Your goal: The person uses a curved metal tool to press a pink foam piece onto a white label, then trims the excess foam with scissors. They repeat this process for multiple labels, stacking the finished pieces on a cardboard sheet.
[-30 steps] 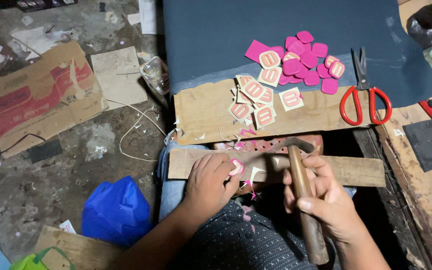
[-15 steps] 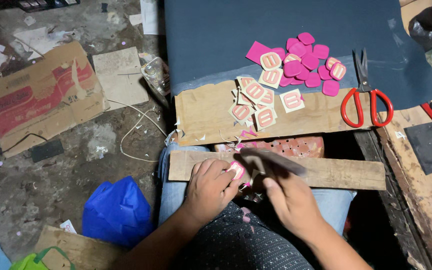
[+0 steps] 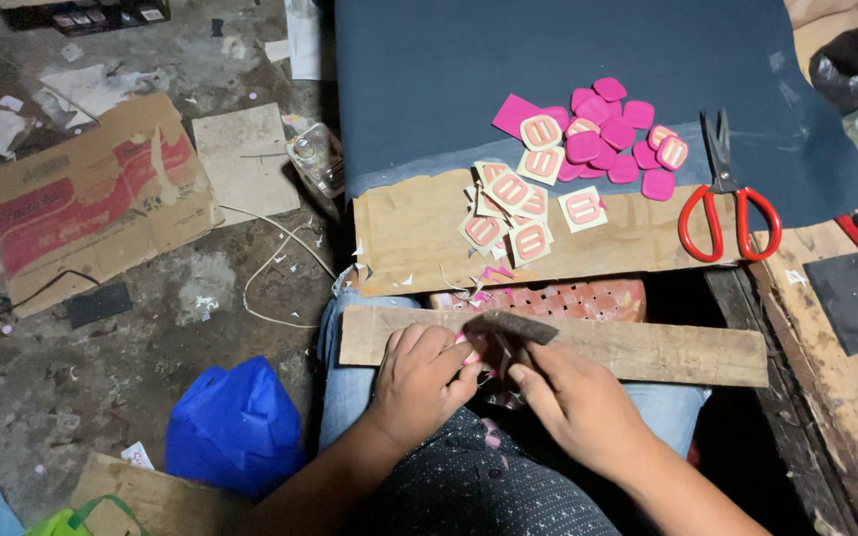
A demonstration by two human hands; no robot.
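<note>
Swung the hammer, upright a second ago, down flat over the plank across the lap. Kept it gripped in the curled right hand. Pinched a pink piece to the plank with the left hand, right beneath the hammer head. Left the clear jar on the floor, contents too small to tell.

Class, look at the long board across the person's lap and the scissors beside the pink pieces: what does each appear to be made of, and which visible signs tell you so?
Board: most likely unfinished wood, pale brown and matt, with rough, chipped edges and faint grain lines.
Scissors: grey metal blades with a dull sheen; the red handle loops look like smooth, glossy plastic, though a coating is possible.
</note>
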